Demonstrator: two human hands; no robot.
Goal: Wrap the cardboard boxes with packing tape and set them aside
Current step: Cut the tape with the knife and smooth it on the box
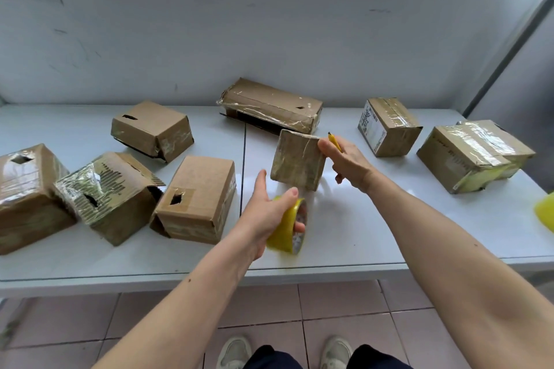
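A small tape-covered cardboard box (296, 159) stands tilted on the white table (344, 237) at the centre. My right hand (349, 162) touches its upper right corner with the thumb and holds a yellow cutter (335, 142) in its curled fingers. My left hand (269, 210) grips a yellow roll of packing tape (289, 226) just in front of the box, index finger pointing up beside the box's left edge.
Several cardboard boxes lie around: three at the left (27, 195) (111, 198) (198, 198), one behind them (153, 129), a long one by the wall (271, 105), two at the right (388, 126) (473, 156). A yellow object (546, 213) shows at the right edge.
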